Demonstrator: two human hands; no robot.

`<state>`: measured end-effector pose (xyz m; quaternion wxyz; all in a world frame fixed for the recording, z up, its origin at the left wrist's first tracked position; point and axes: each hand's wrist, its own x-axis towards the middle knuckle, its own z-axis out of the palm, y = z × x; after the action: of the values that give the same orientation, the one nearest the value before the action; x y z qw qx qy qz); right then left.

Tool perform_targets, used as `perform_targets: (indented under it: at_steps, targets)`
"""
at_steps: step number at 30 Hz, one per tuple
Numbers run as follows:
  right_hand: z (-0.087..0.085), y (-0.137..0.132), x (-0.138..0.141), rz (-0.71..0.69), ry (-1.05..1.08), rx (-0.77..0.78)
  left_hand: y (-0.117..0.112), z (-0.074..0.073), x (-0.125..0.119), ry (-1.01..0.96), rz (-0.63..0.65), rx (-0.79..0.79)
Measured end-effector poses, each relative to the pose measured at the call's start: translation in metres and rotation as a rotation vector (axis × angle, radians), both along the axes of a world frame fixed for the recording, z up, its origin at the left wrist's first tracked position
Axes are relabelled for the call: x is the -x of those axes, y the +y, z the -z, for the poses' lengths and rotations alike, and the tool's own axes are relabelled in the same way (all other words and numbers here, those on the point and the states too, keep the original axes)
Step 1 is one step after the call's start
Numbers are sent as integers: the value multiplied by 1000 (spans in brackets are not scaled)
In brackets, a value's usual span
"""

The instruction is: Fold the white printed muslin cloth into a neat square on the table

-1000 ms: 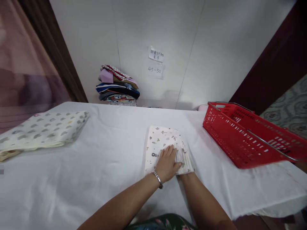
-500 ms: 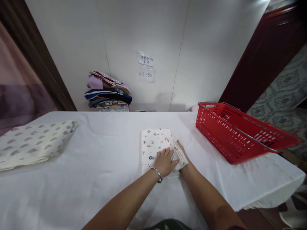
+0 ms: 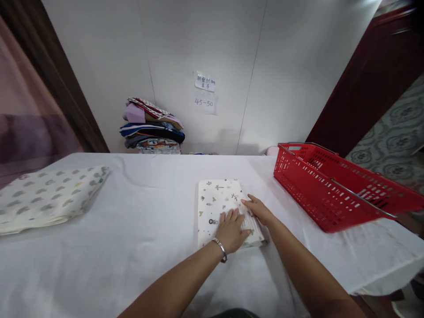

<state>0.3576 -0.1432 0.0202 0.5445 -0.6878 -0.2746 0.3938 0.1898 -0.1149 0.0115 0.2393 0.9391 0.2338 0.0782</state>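
Observation:
A folded white cloth (image 3: 217,201) with small printed figures lies on the white-covered table (image 3: 149,221). My left hand (image 3: 230,229), with a bracelet on its wrist, lies flat on the cloth's near part, fingers stretched out. My right hand (image 3: 260,210) rests on the cloth's right edge, fingers extended along the folded layers, holding nothing that I can see.
A red plastic basket (image 3: 334,187) with a metal handle stands at the table's right. A folded spotted cloth (image 3: 49,196) lies at the left edge. Beyond the table a pile of folded clothes (image 3: 152,128) sits against the white wall, under two paper notes (image 3: 205,92).
My right hand has come out from beside my left hand and moved forward along the cloth's right edge. My left hand stays pressed on the cloth.

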Motion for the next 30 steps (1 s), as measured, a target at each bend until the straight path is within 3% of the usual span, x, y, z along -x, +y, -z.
perform_targets:
  at_steps: [4,9,14,18,30]
  targets:
    - [7,6,-4,-26,-224,64,4,-16,3,0,-23,54]
    - [14,4,-12,116,-247,67,32,-34,27,-58,-147,24]
    - [15,-8,-16,69,-245,171,51,-12,50,-2,-276,33]
    - [11,-3,-21,7,-414,268,49,7,54,-89,-309,40]
    - [14,58,-44,35,-641,331,51,19,54,-250,-390,66]
